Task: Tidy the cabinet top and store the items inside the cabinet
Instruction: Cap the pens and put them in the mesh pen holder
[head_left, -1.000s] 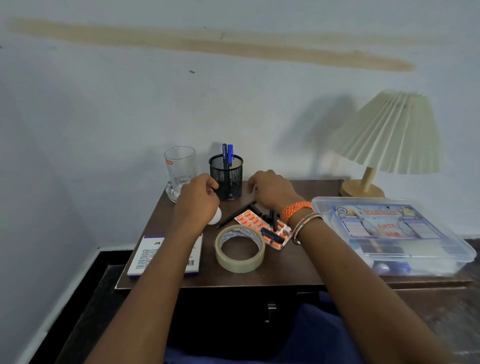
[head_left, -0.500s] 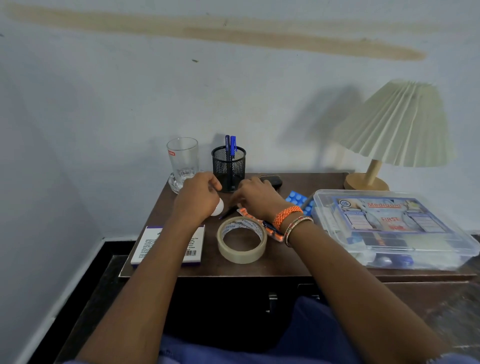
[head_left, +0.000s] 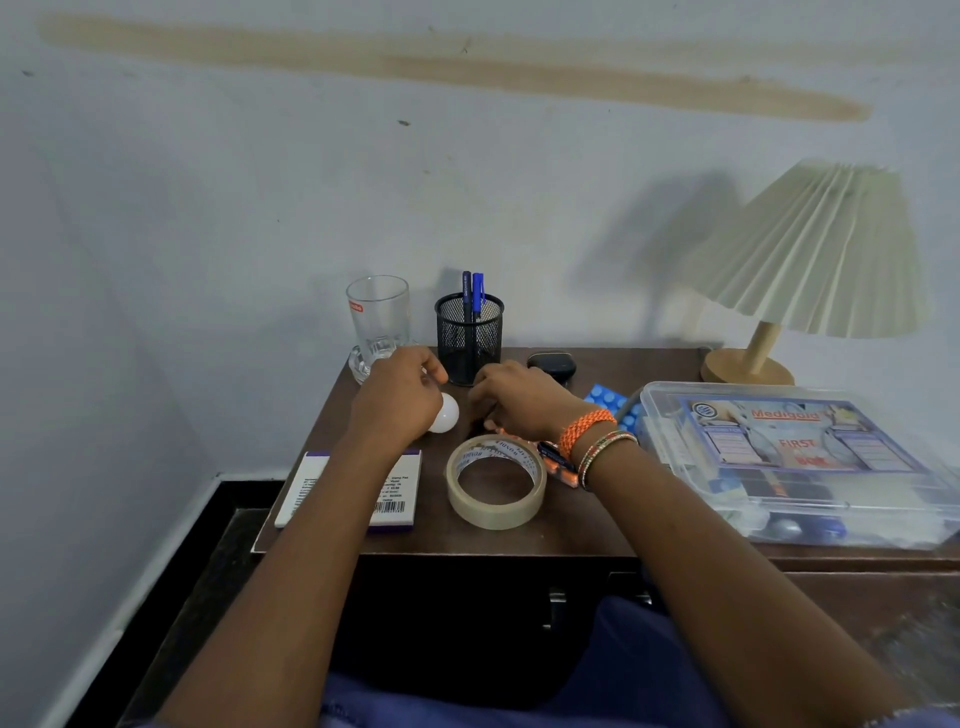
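Left hand is curled round a white bulb; right hand, at its 3 o'clock, reaches down among pens, grip hidden. Glass stands at 11 o'clock of the left hand: a careless elbow could topple it off the cabinet.

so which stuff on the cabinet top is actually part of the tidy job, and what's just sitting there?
Job items:
white bulb in left hand
orange pill strip under right hand
tape roll
white box
blue pill strip
first aid box

Probably staying:
lamp
glass mug
pen holder
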